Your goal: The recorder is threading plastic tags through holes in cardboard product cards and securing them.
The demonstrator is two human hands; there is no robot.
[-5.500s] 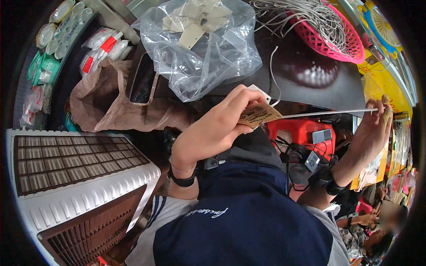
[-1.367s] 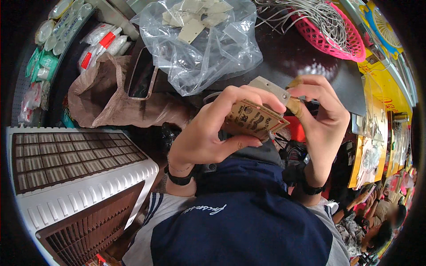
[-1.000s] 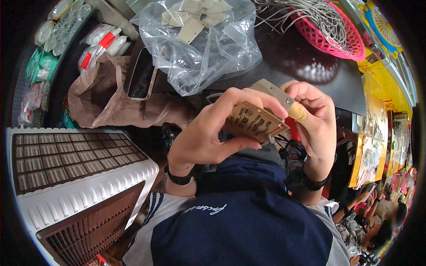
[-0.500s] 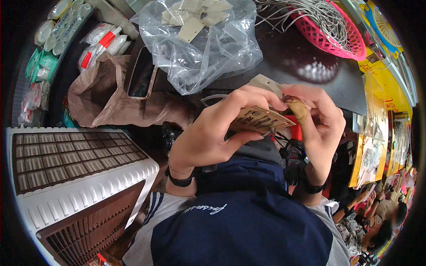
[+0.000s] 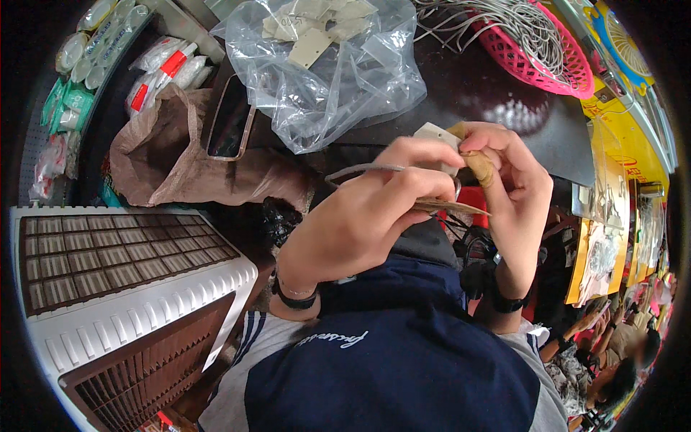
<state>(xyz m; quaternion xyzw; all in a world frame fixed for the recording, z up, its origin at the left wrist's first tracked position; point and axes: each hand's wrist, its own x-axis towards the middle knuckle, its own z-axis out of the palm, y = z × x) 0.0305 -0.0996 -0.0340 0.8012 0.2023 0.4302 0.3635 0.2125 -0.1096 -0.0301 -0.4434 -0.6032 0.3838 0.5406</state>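
Note:
My left hand (image 5: 353,223) is closed on a thin brown printed cardboard tag (image 5: 457,207), now seen nearly edge-on. A grey cord (image 5: 360,168) curves out behind that hand's knuckles. Between both hands' fingertips stands a pale card tag (image 5: 435,133), partly covered by my left fingers. My right hand (image 5: 515,176) pinches thumb against forefinger at the pale tag's right edge; what lies inside the pinch is hidden. Tan tape wraps the right thumb and a fingertip. Beyond the hands, a clear plastic bag (image 5: 338,93) holds several similar pale tags (image 5: 311,47) on a dark table (image 5: 461,93).
A pink basket (image 5: 579,83) heaped with grey cords (image 5: 518,36) stands at the far right. Left of the bag lie a phone (image 5: 230,119) and a brown cloth-like bag (image 5: 162,155). A white and brown slatted appliance (image 5: 144,302) stands at my left. People sit at the lower right.
My left hand has turned, tipping the brown tag from face-on to nearly edge-on. The grey cord shows more behind it. My right fingers have curled in closer around the pale tag's edge.

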